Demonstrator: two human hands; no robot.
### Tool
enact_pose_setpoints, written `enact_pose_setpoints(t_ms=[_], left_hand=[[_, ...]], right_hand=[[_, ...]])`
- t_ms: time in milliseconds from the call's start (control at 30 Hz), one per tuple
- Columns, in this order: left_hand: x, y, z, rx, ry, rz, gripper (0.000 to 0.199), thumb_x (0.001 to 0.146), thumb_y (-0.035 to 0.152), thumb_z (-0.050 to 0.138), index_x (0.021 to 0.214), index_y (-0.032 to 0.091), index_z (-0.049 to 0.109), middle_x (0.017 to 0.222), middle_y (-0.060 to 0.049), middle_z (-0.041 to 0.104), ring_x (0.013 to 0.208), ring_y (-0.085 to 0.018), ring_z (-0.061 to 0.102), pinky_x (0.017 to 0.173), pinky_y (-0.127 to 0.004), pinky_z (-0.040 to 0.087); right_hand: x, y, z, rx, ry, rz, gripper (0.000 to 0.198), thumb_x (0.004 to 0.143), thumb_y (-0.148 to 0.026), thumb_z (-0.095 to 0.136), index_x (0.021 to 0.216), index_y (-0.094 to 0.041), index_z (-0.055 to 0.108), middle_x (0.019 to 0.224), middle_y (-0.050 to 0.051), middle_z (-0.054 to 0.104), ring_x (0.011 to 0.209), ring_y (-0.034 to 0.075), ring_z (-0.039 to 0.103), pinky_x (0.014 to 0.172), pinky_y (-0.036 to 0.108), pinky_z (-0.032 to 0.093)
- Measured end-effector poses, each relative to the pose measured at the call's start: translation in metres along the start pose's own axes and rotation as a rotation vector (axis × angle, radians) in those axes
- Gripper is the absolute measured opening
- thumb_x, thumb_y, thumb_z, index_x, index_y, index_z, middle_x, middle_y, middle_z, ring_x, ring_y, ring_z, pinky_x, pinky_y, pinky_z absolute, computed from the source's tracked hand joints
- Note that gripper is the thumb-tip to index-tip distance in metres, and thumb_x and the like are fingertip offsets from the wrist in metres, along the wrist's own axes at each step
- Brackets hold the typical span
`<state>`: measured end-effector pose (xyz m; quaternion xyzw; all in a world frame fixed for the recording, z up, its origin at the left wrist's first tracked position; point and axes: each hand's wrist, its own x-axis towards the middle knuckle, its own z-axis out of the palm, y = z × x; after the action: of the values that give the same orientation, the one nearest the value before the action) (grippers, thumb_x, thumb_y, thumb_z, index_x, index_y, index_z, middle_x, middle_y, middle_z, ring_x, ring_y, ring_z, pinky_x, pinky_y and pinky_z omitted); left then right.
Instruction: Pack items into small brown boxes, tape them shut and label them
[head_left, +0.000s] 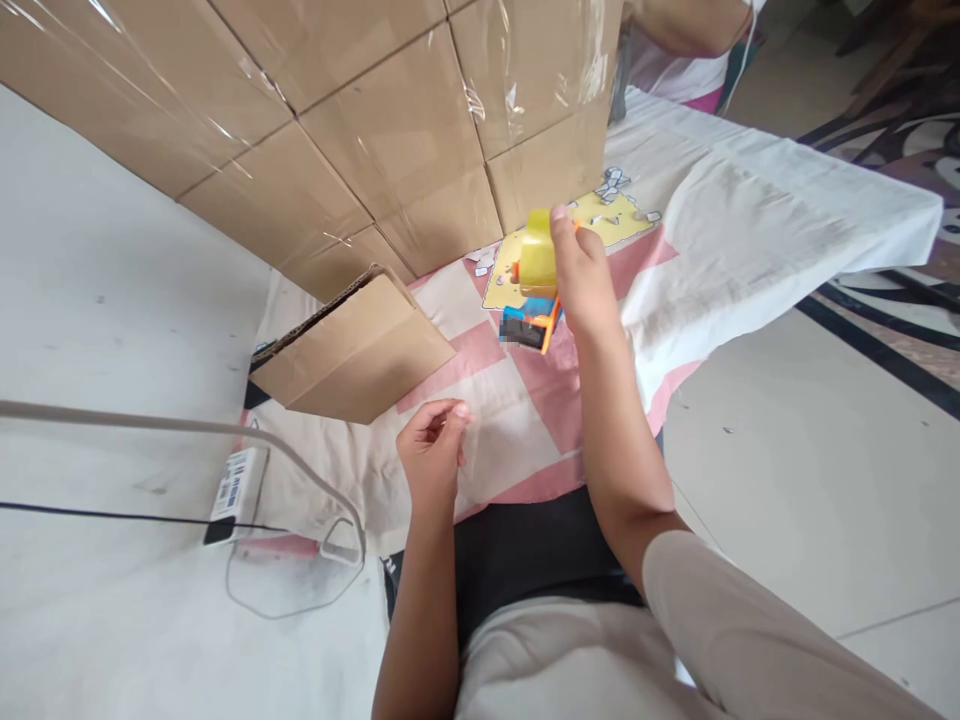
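Note:
My right hand (583,262) is closed round a tape dispenser (551,325) with an orange and blue frame and a dark front end, partly blurred. A roll of yellowish tape (536,252) sits in it, beside my thumb. The dispenser is held above the table. Lower and to the left, my left hand (433,440) is closed with thumb and fingertips together over the cloth. Whether anything thin is between those fingertips I cannot make out. Left of it stands a cardboard box (360,350), tilted in view, its dark upper edge toward the wall.
Taped cardboard boxes (390,130) are stacked along the back. A pink and white cloth (502,420) covers the table, with a yellow printed patch (622,220) and paper scraps. A power strip (236,495) and cables lie at left. Another person's arm (686,25) shows at top right.

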<state>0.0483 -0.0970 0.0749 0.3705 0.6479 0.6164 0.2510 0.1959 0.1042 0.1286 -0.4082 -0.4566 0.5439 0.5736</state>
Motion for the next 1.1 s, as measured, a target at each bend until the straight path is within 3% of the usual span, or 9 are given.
enact_pose_setpoints(t_ms=[233,300,400,467,600,767,900,1000,1100], left_hand=[[-0.003,0.006,-0.004,0.041,0.015,-0.008,0.027,0.082,0.044,0.081,0.09,0.018,0.081,0.073,-0.002,0.074,0.042,-0.006,0.048,0.035,-0.018,0.037],[-0.004,0.009,-0.005,0.047,0.013,-0.003,0.027,0.083,0.045,0.08,0.091,0.018,0.081,0.072,-0.003,0.074,0.043,-0.006,0.049,0.035,-0.018,0.036],[-0.005,0.014,-0.009,0.056,0.017,-0.014,0.029,0.085,0.047,0.078,0.09,0.018,0.079,0.071,-0.002,0.074,0.042,-0.006,0.048,0.035,-0.018,0.035],[-0.006,0.018,-0.014,0.062,0.034,-0.022,0.031,0.087,0.048,0.076,0.089,0.018,0.079,0.071,-0.002,0.074,0.042,-0.006,0.048,0.035,-0.018,0.035],[-0.005,0.026,-0.023,0.054,0.072,0.057,0.03,0.089,0.047,0.075,0.089,0.017,0.077,0.069,-0.002,0.073,0.039,-0.006,0.046,0.035,-0.019,0.035],[-0.006,0.027,-0.029,-0.007,0.092,0.161,0.027,0.091,0.045,0.075,0.09,0.018,0.075,0.067,0.001,0.072,0.038,-0.005,0.045,0.038,-0.019,0.037],[0.001,0.021,-0.042,0.041,0.115,0.164,0.031,0.09,0.048,0.075,0.1,0.018,0.078,0.074,-0.002,0.076,0.044,-0.009,0.056,0.044,-0.022,0.047],[0.018,0.014,-0.066,0.187,0.154,0.11,0.037,0.087,0.048,0.076,0.109,0.017,0.079,0.076,-0.003,0.078,0.053,-0.013,0.065,0.054,-0.026,0.055],[0.043,0.008,-0.095,0.249,0.357,0.145,0.033,0.088,0.046,0.074,0.101,0.016,0.078,0.074,-0.003,0.077,0.057,-0.014,0.066,0.062,-0.027,0.056]], right_hand=[[0.039,0.036,-0.036,-0.399,0.174,0.055,0.035,0.107,-0.049,0.045,0.082,-0.024,0.046,0.083,0.003,0.056,0.087,0.021,0.062,0.093,0.046,0.052],[0.038,0.033,-0.036,-0.521,0.203,0.07,0.03,0.102,-0.048,0.056,0.088,-0.022,0.051,0.092,0.008,0.06,0.099,0.026,0.063,0.098,0.052,0.05],[0.016,0.007,-0.031,-0.685,0.277,-0.102,0.038,0.095,-0.052,0.067,0.107,-0.018,0.055,0.109,0.014,0.062,0.116,0.032,0.059,0.1,0.053,0.048],[-0.012,-0.021,-0.026,-0.693,0.186,-0.256,0.04,0.098,-0.055,0.063,0.112,-0.018,0.057,0.107,0.012,0.062,0.113,0.03,0.061,0.095,0.047,0.05],[-0.074,-0.067,-0.004,-0.631,-0.448,-0.362,0.029,0.101,-0.048,0.059,0.101,-0.02,0.065,0.086,0.003,0.062,0.089,0.021,0.063,0.078,0.033,0.047],[-0.11,-0.06,0.033,-0.744,-0.904,-0.389,0.013,0.098,-0.024,0.06,0.09,-0.018,0.069,0.099,0.005,0.066,0.089,0.019,0.062,0.074,0.031,0.039],[-0.113,-0.053,0.046,-0.825,-0.96,-0.454,0.021,0.099,-0.016,0.052,0.085,-0.017,0.068,0.096,0.006,0.062,0.082,0.017,0.059,0.071,0.03,0.037],[-0.111,-0.061,0.04,-0.759,-0.826,-0.538,0.02,0.099,-0.013,0.05,0.086,-0.017,0.066,0.094,0.005,0.061,0.082,0.017,0.058,0.074,0.031,0.038],[-0.105,-0.073,0.024,-0.601,-0.644,-0.538,0.018,0.099,-0.015,0.052,0.086,-0.021,0.063,0.09,0.003,0.059,0.082,0.018,0.057,0.074,0.032,0.04]])
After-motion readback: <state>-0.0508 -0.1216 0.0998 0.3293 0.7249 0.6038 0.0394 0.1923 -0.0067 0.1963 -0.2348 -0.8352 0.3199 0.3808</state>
